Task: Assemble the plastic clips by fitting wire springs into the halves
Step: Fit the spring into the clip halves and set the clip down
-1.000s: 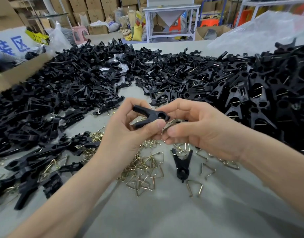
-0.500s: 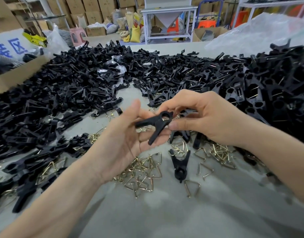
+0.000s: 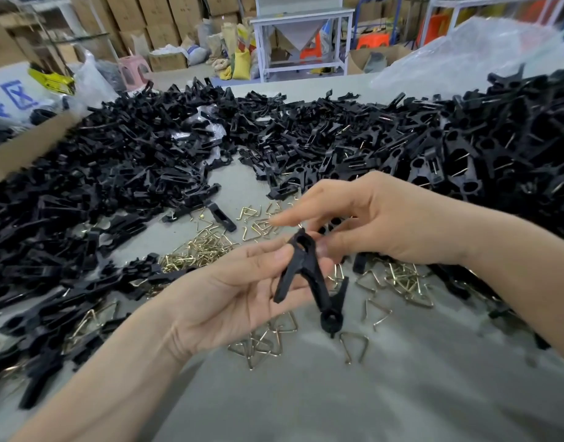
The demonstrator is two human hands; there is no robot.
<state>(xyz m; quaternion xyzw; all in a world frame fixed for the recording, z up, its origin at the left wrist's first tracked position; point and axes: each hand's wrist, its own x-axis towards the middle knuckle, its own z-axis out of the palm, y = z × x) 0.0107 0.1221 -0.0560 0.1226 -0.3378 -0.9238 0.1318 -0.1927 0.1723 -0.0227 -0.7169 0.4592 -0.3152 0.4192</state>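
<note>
1. Hands are up over the worktop (image 3: 338,403). The left hand (image 3: 242,291) pinches a black clip (image 3: 301,266) between thumb and fingers, ring end up and legs spread apart.
2. The right hand (image 3: 379,218) is just beside it, with its thumb at the ring and one finger sticking out. I cannot tell if it holds anything.
3. I cannot see whether this clip has its spring in.
4. A second clip (image 3: 331,311) lies on the worktop just below.
5. The heap of clips (image 3: 481,148) on the right shows wire, so those look done.
6. Lots is left, I think: a heap of halves (image 3: 99,173) on the left, and loose wire springs (image 3: 204,247) near the hands.
</note>
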